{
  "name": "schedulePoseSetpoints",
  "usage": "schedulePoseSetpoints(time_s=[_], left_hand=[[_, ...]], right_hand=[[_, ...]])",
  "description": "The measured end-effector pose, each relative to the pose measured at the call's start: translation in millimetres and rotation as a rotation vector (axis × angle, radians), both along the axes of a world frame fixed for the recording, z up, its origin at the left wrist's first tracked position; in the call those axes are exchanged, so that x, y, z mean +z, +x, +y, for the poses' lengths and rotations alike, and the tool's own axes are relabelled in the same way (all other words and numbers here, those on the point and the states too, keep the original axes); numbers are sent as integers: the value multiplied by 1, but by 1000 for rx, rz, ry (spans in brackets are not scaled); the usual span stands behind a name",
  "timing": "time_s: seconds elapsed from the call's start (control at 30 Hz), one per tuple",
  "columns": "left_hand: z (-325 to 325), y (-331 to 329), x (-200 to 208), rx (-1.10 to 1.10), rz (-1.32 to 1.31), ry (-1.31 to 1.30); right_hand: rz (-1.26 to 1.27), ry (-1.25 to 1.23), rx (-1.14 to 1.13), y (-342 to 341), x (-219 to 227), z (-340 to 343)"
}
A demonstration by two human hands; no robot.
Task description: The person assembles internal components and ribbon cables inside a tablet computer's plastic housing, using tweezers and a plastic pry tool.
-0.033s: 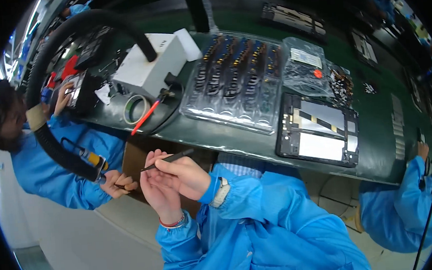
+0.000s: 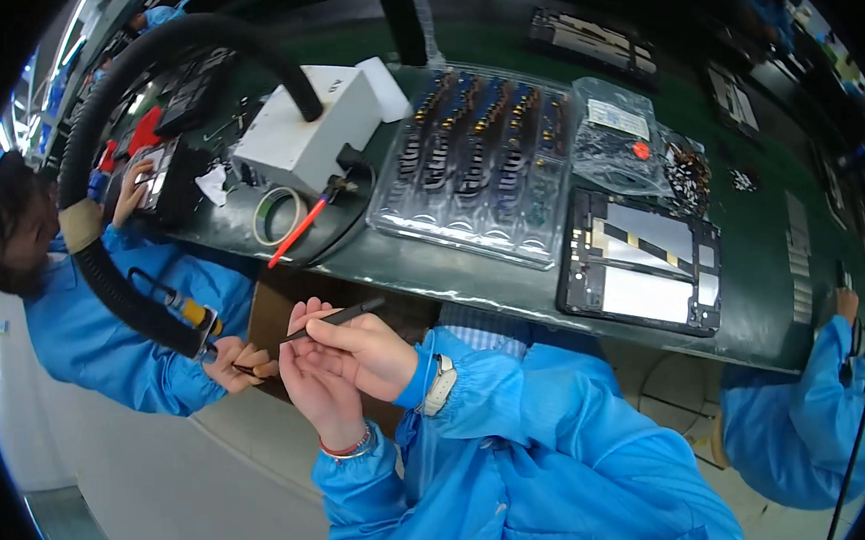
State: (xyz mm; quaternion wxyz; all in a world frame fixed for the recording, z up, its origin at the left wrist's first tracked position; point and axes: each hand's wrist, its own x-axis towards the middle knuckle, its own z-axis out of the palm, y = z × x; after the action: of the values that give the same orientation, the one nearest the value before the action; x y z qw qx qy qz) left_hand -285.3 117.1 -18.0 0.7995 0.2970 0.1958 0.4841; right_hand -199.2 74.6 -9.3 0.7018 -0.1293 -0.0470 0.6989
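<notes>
In front of my body, below the bench edge, both of my hands meet. My right hand (image 2: 373, 357) is closed round slim black tweezers (image 2: 350, 313), whose fine tip points left over my left fingers. My left hand (image 2: 322, 388) is turned palm up, its fingers stretched out under the tip and partly hidden by my right hand. Whether something tiny lies on those fingers I cannot make out. On the bench to the right lies an opened tablet (image 2: 642, 260) with a silver battery area and a striped strip.
A clear tray (image 2: 419, 221) of small circuit parts, a plastic bag (image 2: 609, 137), a white box (image 2: 293, 144), a tape roll (image 2: 278, 216) and a red-tipped cable (image 2: 300, 234) lie on the bench. A black hose (image 2: 76, 185) arches at left, near a co-worker (image 2: 125, 322). Another sits at right (image 2: 794, 425).
The whole view has shifted very slightly. My hands and the tweezers hold the same pose.
</notes>
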Motion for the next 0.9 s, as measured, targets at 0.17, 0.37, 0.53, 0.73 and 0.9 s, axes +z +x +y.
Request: schedulePoseSetpoints(time_s=[0.17, 0.37, 0.53, 0.73, 0.9], left_hand=[[-33, -2, 27, 181, 268, 299], [-70, 4, 29, 64, 375, 511], [-85, 8, 26, 25, 372, 598], [-86, 13, 27, -9, 379, 721], [-86, 14, 25, 1, 377, 735]], right_hand=[[178, 179, 95, -16, -9, -10], [317, 400, -5, -5, -19, -57], [277, 532, 19, 4, -34, -76], [299, 525, 5, 9, -32, -82], [221, 464, -23, 10, -26, -83]])
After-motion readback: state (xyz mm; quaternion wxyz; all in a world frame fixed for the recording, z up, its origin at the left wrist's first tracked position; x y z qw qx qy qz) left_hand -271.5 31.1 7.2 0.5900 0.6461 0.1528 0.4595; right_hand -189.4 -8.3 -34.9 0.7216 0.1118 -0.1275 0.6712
